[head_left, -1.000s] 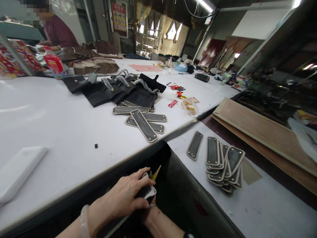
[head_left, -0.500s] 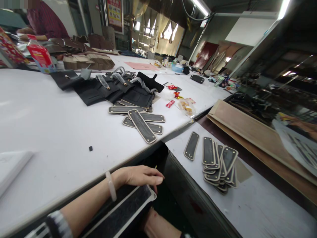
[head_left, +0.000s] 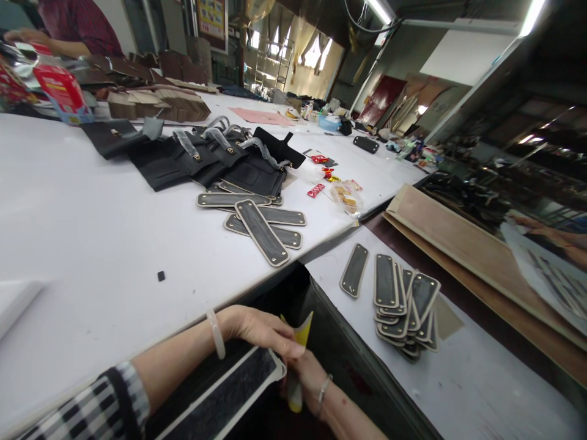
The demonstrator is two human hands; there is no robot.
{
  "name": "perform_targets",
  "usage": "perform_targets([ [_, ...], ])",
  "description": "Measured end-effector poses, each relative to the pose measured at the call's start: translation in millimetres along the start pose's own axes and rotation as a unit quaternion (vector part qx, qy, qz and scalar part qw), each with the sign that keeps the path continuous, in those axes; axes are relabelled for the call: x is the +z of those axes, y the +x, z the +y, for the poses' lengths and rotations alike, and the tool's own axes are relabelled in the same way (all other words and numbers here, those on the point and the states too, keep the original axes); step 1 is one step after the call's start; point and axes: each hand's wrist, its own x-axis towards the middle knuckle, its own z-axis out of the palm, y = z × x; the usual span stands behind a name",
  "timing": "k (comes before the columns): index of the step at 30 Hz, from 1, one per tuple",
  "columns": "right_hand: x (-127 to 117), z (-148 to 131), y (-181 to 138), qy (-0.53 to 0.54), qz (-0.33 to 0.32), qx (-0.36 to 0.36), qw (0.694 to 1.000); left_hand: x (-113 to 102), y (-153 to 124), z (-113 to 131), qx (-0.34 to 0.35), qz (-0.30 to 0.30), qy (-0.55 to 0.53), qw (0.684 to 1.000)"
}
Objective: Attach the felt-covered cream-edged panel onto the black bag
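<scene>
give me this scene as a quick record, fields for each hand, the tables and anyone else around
left hand: fingers close to the right hand, above the end of a pale-edged dark panel; contact unclear
right hand: appears to hold a yellow piece
left table: crossed panels, with black bags just beyond
right table: stacked panels, plus a single panel lying apart
other person: dark red sleeve at upper left
</scene>
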Motion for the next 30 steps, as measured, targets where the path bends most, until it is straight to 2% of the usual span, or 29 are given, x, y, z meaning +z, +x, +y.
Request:
perform_targets([
  [3, -50, -3, -29, -0.036, 0.024, 0.006, 0.999, -1, 7, -7, -0.014, -0.033, -0.038, 0.999],
  [6, -91, -24, -69, -0.072, -0.043, 0.021, 0.996, -1, 12, -12, -0.027, -0.056, -0.074, 0.995],
  [8, -99, -43, -91, -0.091, -0.097, 0.044, 0.99, -1, 14, -14, -0.034, -0.058, -0.09, 0.994],
  [12, -72, -73, -108, -0.144, -0.175, 0.083, 0.97, 0, 14, -14, -0.04, -0.048, -0.099, 0.993],
  [17, -38, -84, -98, -0.243, -0.148, 0.05, 0.957, 1, 9, -10, -0.048, -0.024, -0.09, 0.994],
  [24, -31, -90, -88, -0.278, -0.133, 0.024, 0.951, -3, 3, -7, -0.067, 0.045, 0.091, 0.993],
  [30, -29, -88, -86, -0.261, -0.133, 0.03, 0.956, -4, 4, -11, -0.046, 0.048, 0.109, 0.992],
])
